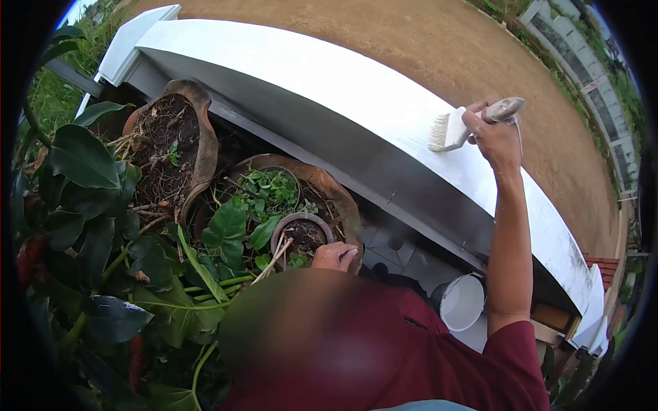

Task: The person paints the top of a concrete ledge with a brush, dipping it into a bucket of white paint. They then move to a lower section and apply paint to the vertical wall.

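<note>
My right hand (495, 140) is closed around the handle of a wide paintbrush (455, 130). The brush's pale bristles meet the white-painted top of a low wall (329, 79), and white smears mark the handle. Close to my body, my left hand (336, 257) has its fingers curled in, with nothing showing in them. It is right beside the rim of a small round pot (327, 223) holding soil and cut stems. That pot sits within a larger clay planter (349, 205) among green leaves.
A white bucket (462, 303) stands on the tiled floor by my right side. Another clay planter (205, 147) with soil and roots is at the left, near broad-leaved plants (86, 156). Beyond the wall lies bare brown ground (384, 38).
</note>
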The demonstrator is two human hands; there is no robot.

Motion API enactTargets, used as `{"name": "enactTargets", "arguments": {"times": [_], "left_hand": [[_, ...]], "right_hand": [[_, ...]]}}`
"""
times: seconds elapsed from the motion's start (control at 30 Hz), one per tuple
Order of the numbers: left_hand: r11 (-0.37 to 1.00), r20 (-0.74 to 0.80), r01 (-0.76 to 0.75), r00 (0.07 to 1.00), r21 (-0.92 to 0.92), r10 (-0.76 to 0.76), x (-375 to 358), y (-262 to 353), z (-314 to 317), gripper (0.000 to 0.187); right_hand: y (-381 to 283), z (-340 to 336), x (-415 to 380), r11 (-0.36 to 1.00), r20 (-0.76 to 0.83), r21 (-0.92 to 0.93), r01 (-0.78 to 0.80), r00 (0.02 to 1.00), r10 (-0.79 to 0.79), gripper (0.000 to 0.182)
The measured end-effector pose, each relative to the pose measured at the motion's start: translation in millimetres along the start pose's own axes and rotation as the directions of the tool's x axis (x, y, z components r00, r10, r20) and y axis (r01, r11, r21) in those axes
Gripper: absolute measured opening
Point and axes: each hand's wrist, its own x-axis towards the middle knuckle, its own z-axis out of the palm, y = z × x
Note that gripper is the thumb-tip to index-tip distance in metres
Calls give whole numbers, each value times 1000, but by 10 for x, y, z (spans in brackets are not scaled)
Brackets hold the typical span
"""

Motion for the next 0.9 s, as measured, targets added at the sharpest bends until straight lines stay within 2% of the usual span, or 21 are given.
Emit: {"name": "enactTargets", "arguments": {"times": [0.03,0.1,0.17,0.23,0.27,0.33,0.37,0.47,0.57,0.6,0.67,0.7,0.77,0.8,0.87,0.9], "left_hand": [[1000,-6,3,1000,-25,-3,-8,42,-13,12],[998,-21,2,1000,-64,-3,-6,134,-16,12],[995,-13,-17,1000,-94,16,19,234,-26,12],[994,-2,-35,999,-101,35,61,362,-31,12],[994,-5,-44,999,-100,44,89,399,-32,12],[993,-14,-58,998,-100,57,130,435,-33,11],[993,-25,-65,998,-99,63,166,444,-31,11],[988,-100,-132,987,-77,124,264,423,-34,11],[994,-118,-112,987,20,113,314,450,-94,11],[995,-117,-96,988,38,99,318,455,-105,11],[996,-100,-81,991,43,85,277,404,-105,11],[996,-94,-76,992,44,80,263,381,-106,11],[995,-66,-82,994,59,86,212,369,-109,10],[994,-54,-85,995,66,89,187,356,-114,10],[996,-45,-67,997,58,70,139,299,-86,9],[997,-38,-58,997,52,61,111,265,-74,9]], "right_hand": [[141,-242,23,995,-30,-93,-44,999,41,16],[346,-586,121,992,-107,-94,-87,991,77,13],[338,-649,228,976,-165,-209,-69,986,34,14],[88,-392,322,891,-125,-454,-4,990,-59,15],[49,-115,388,956,-123,-292,3,992,-41,18],[-202,440,481,896,-23,-367,250,961,-277,18],[-379,654,477,943,-10,-146,301,952,-305,17],[-646,1218,671,936,-18,127,327,945,-328,20],[-527,1340,762,944,36,281,173,981,-191,23],[-439,1169,734,968,84,247,48,994,-71,23],[-104,741,704,977,99,207,-45,995,25,20],[-14,418,576,963,75,251,-95,994,79,21],[596,-134,513,980,-22,191,-55,998,60,16],[752,-509,370,986,-65,125,-112,991,121,15],[1091,-1197,60,979,-172,137,-151,970,174,15],[1346,-1571,-28,978,-178,77,-192,963,203,14]]}}
